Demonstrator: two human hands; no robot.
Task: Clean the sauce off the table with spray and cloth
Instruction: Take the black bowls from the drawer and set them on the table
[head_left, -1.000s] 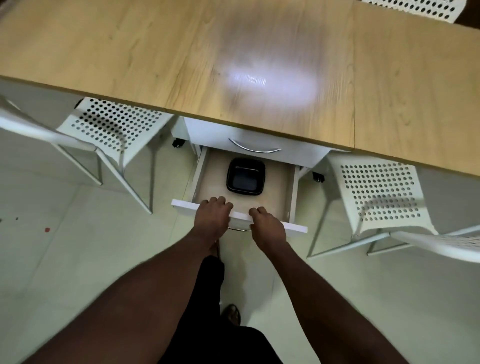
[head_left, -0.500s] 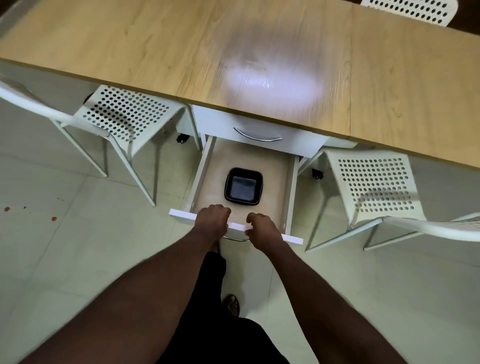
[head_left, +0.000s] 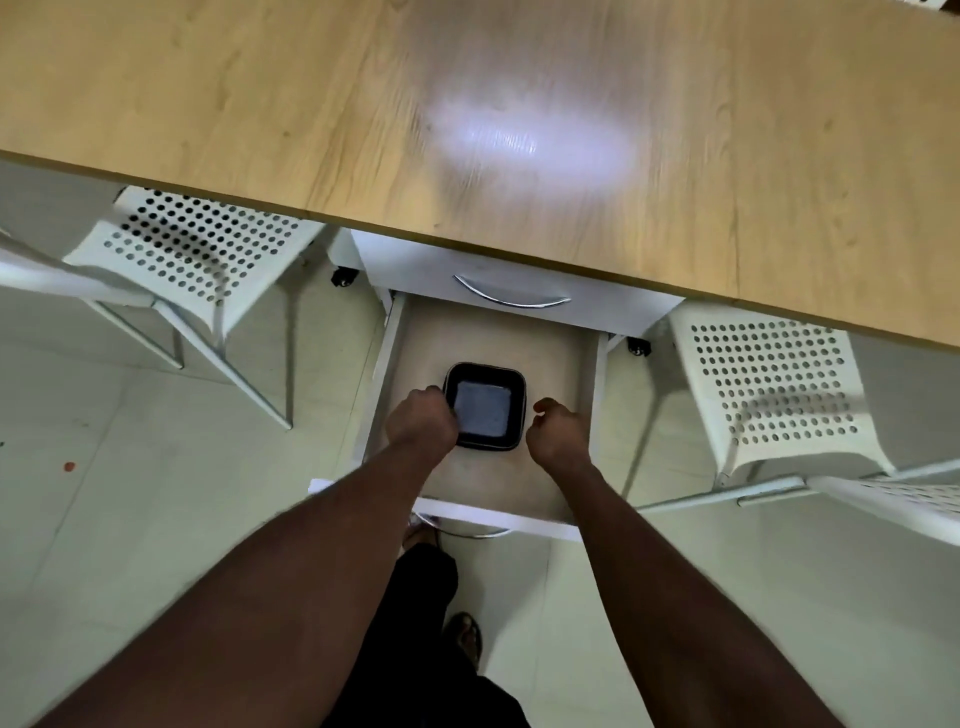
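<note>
The wooden table (head_left: 208, 104) fills the top of the view, with a bright glare patch near its middle. No sauce, spray bottle or cloth shows. Under the table a white drawer (head_left: 498, 515) is pulled out, and a black square tray (head_left: 483, 410) lies inside it. Both my hands are inside the drawer. My left hand (head_left: 421, 421) has its fingers curled over the tray's left rim. My right hand (head_left: 558, 434) hovers just right of the tray with loosely curled fingers, a small gap apart from it.
A shut upper drawer with a curved metal handle (head_left: 511, 297) sits above the pulled-out one. White perforated chairs stand at the left (head_left: 197, 244) and right (head_left: 774, 384). A small red spot (head_left: 69, 466) marks the tiled floor.
The drawer has come further out. Both hands let go of its front edge and moved in to either side of the black tray.
</note>
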